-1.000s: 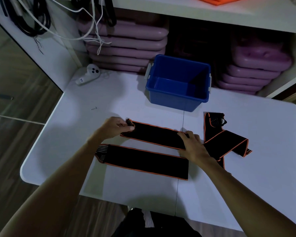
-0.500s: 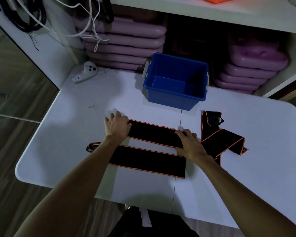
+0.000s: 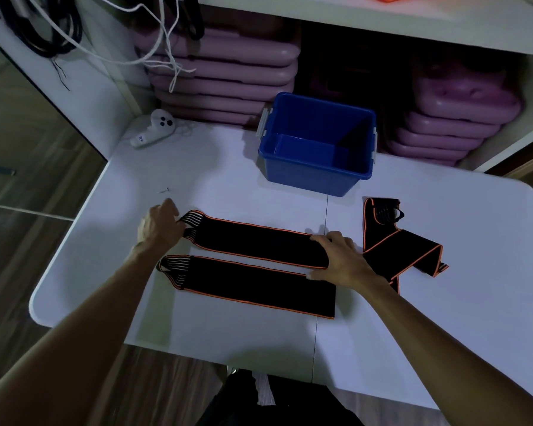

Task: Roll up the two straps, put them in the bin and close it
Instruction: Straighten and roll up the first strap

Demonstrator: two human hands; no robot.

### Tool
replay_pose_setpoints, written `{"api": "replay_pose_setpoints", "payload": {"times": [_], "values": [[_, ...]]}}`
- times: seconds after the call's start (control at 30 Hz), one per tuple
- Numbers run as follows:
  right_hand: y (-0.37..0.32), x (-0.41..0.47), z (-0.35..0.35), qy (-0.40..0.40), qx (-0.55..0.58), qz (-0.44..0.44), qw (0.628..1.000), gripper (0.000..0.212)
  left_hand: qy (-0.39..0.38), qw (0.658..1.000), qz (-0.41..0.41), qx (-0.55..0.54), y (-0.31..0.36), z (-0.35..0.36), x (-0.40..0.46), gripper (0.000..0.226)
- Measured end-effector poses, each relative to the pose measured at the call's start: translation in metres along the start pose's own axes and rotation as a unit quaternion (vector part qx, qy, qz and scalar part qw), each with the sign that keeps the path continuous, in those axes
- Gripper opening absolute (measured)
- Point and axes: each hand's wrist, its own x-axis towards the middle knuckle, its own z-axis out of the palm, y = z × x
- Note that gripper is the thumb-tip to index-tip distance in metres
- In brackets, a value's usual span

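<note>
Two black straps with orange edging lie on the white table (image 3: 216,167). The first strap (image 3: 259,241) is folded back on itself into two flat bands, a far one and a near one, running from 9 o'clock to 3 o'clock at the middle of the table. The left hand (image 3: 159,226) sits at the 9 o'clock end of the far band, its fingers (image 3: 179,221) curled and pinching the striped elastic tip. The right hand (image 3: 340,258) presses flat on the 3 o'clock end of that band, fingers spread, thumb touching the near band. The second strap (image 3: 403,250) lies loosely crossed over itself just beside the right hand, toward 3 o'clock. The blue bin (image 3: 317,179) stands open at 12 o'clock, apart from both straps. A white controller (image 3: 154,130) rests at the table's 10 o'clock corner, and stacked purple cases (image 3: 228,72) fill the shelf behind.
</note>
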Motion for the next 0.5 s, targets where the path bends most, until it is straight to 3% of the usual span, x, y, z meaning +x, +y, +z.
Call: {"api": "replay_pose_setpoints", "payload": {"times": [0.07,0.33,0.5], "values": [[-0.001,0.0,-0.002,0.002,0.011,0.007,1.0,0.085,-0.006,1.0,0.008,-0.015,-0.001,0.005,-0.003,0.023],[-0.004,-0.001,0.003,0.0,-0.177,-0.048,0.983,0.092,0.005,0.998,0.034,-0.046,0.003,0.003,-0.012,0.016],[-0.001,-0.007,-0.008,0.029,-0.123,-0.053,0.991,0.086,0.018,0.996,0.026,-0.081,-0.001,-0.013,-0.022,0.009]]}}
